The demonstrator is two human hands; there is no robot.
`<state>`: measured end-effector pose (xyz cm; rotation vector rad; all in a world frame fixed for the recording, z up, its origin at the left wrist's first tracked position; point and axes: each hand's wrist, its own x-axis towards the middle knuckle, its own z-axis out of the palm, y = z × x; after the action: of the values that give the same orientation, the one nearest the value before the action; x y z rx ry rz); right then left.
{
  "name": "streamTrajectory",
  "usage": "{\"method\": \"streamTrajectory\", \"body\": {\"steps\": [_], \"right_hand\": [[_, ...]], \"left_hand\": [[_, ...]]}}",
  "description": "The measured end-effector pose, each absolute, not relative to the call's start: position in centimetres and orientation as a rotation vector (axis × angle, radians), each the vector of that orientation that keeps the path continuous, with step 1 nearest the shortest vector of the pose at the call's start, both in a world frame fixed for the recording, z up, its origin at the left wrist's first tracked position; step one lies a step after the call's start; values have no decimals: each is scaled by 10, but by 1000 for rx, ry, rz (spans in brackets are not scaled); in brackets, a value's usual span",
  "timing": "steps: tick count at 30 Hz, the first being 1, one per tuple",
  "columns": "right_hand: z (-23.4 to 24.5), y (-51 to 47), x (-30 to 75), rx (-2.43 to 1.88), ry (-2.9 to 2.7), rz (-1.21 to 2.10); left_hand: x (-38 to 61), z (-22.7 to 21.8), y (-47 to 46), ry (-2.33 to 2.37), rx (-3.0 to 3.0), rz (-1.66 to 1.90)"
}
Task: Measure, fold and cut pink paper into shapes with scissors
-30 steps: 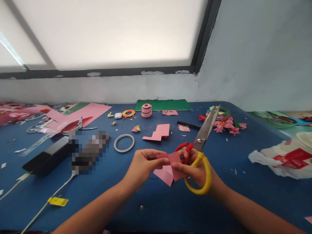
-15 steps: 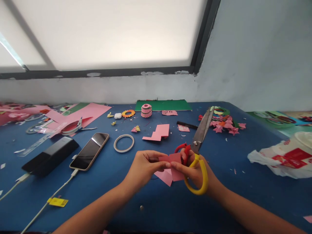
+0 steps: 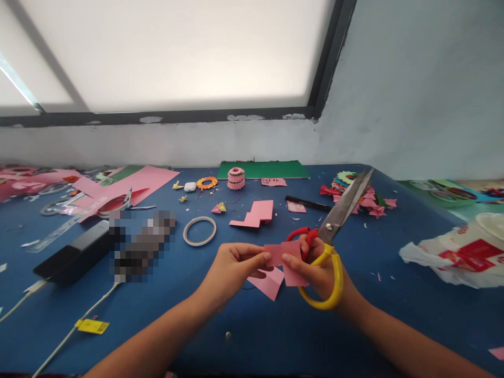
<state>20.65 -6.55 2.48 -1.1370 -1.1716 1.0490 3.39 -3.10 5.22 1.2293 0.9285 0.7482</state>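
Observation:
Both of my hands work a small pink paper piece (image 3: 285, 260) just above the blue table (image 3: 252, 336). My left hand (image 3: 232, 270) pinches the paper's left edge between thumb and fingers. My right hand (image 3: 315, 268) pinches its right part with thumb and forefinger, while its other fingers sit in the red and yellow handles of large scissors (image 3: 334, 226). The scissor blades point up and to the right, slightly apart. A second pink flap (image 3: 268, 283) hangs below the held piece.
A tape ring (image 3: 200, 231), a stepped pink cutout (image 3: 255, 214), a black pen (image 3: 307, 203) and paper flowers (image 3: 364, 197) lie beyond my hands. A black power bank (image 3: 73, 252) with cables sits left. A white plastic bag (image 3: 452, 254) lies right. Pink sheets (image 3: 126, 184) and a green sheet (image 3: 263, 169) lie at the back.
The scissors have tilted further to the right and their blades have opened a little. My right hand has shifted slightly right, spreading the pink paper between my hands.

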Motion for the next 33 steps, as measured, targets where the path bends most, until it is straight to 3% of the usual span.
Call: {"method": "streamTrajectory", "body": {"steps": [33], "right_hand": [[29, -66, 202, -1070, -1319, 897]], "left_hand": [[37, 55, -37, 955, 1386, 885]]}}
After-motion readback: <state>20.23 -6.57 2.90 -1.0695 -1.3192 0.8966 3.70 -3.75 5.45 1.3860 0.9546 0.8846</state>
